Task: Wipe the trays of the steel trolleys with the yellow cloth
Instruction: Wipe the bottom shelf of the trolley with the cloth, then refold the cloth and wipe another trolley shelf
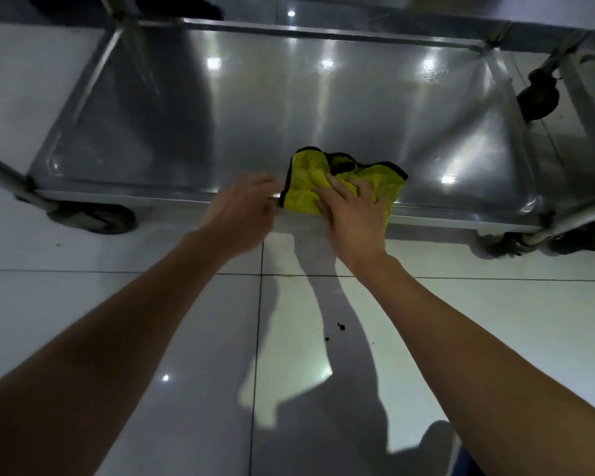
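Note:
A crumpled yellow cloth (310, 173) with a black edge lies on the near rim of the low steel trolley tray (255, 108) and hangs slightly over it. My right hand (354, 211) rests on the cloth with straight fingers pressing it down. Just left of the cloth, my left hand (241, 209) is blurred at the tray's front edge; its fingertips reach toward the cloth's left side, and I cannot see whether they touch it.
The trolley stands on a glossy white tiled floor (289, 338) with small dark crumbs. Black castor wheels (93, 218) sit under the tray's corners. A second trolley's frame and wheel (538, 96) stand at the right. Steel uprights rise at the corners.

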Available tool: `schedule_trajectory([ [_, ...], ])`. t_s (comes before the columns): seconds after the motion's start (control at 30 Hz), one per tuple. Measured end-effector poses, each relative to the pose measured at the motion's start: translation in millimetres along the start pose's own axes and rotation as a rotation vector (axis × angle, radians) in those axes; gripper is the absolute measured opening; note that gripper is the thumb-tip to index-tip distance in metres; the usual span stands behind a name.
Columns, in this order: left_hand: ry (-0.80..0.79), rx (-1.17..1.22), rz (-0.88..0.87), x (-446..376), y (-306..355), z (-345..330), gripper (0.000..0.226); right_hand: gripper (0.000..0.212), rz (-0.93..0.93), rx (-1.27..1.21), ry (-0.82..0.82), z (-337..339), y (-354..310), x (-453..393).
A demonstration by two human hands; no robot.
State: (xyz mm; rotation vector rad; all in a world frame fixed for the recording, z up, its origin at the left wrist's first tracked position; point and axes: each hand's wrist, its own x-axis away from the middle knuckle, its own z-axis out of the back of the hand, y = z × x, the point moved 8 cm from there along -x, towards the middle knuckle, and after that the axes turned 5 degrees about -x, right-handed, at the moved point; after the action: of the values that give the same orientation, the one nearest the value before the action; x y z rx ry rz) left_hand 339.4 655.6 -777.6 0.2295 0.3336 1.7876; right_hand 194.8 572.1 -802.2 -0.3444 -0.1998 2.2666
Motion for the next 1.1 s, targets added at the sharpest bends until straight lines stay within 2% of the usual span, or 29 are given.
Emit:
schedule_trajectory([
  [0.17, -0.010, -0.112, 0.092, 44.6, -23.0, 23.8, 0.036, 0.026, 0.102, -0.043, -0.003, 4.2, -39.6, 6.3],
  [0.33, -0.025, -0.199, 0.167, 78.4, -40.4, 48.3, 0.026, 0.029, 0.207, -0.124, -0.090, -2.9, -97.0, 14.4],
  [0.43, -0.019, -0.213, 0.243, 101.5, -60.1, 63.6, 0.039, 0.028, 0.271, -0.186, -0.111, -0.6, -130.9, 15.3],
  [0.63, 0.013, -0.193, 0.452, 167.6, -115.4, 102.1, 0.047, 0.028, 0.427, -0.286, -0.208, 5.0, -208.3, 10.6],
  [0.87, -0.009, -0.117, 0.756, 292.8, -145.6, 174.1, 0.048, 0.022, 0.646, -0.372, -0.348, 44.7, -342.8, 45.0],
  [1.1, 0.037, -0.009, 1.040, 445.9, -140.3, 295.0, 0.046, 0.024, 0.718, -0.476, -0.570, 126.0, -489.2, 107.9],
])
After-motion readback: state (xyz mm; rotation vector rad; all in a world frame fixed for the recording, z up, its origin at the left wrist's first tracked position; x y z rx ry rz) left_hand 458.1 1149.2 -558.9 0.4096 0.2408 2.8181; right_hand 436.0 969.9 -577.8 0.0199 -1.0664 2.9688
